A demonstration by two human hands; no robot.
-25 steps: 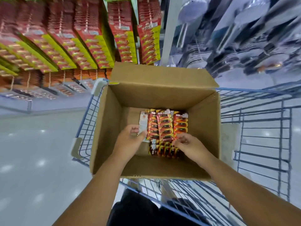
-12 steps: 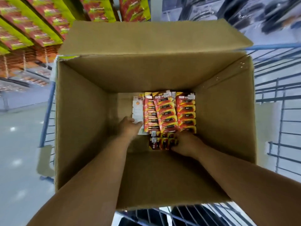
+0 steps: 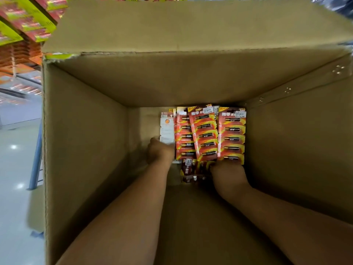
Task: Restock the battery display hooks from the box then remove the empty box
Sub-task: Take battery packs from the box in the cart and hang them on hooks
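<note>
A deep brown cardboard box [image 3: 82, 142] fills the view, its flaps open. On its floor lie several red and yellow battery packs [image 3: 208, 134] in rows, with one white-backed pack [image 3: 166, 127] at their left. My left hand [image 3: 159, 153] reaches down to the bottom and touches the near end of the white-backed pack, fingers curled. My right hand [image 3: 227, 175] rests at the near end of the right rows, fingers tucked under the packs and hidden. Whether either hand grips a pack is not visible.
Display hooks full of red and yellow packs [image 3: 28, 22] hang at the upper left beyond the box. A blue cart frame [image 3: 36, 159] shows left of the box, above a shiny pale floor [image 3: 15, 169].
My view has dropped closer into the box, which now fills the frame. Both hands have reached deeper to the near ends of the battery packs.
</note>
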